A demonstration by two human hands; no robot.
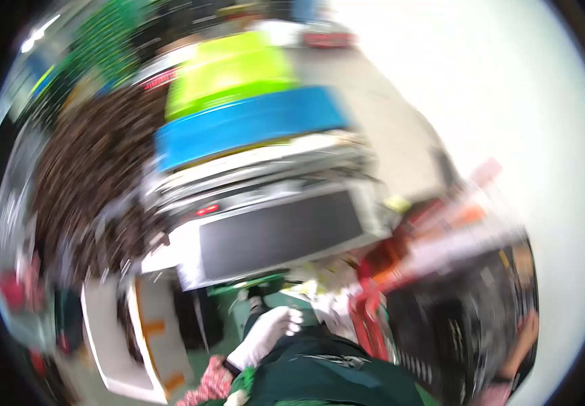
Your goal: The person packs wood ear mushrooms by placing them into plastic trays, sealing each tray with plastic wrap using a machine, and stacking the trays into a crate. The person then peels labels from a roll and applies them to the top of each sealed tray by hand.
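My left hand (265,335), in a white glove below a pink patterned sleeve, hangs in front of my dark apron (319,375). Its fingers are loosely bent and apart, with nothing seen in them. My right hand (526,333) shows at the far right, bare, with a dark band at the wrist. It lies by the edge of a black tray-like surface (441,325); blur hides its fingers and anything in them. Ahead of me is a pale machine with a dark flat panel (282,233).
Beyond the panel are a blue bin (252,125) and a yellow-green one (231,71). A large brown bundle (89,183) stands at the left, above a white box with orange tape (160,338). Red items (372,321) lie right of my apron.
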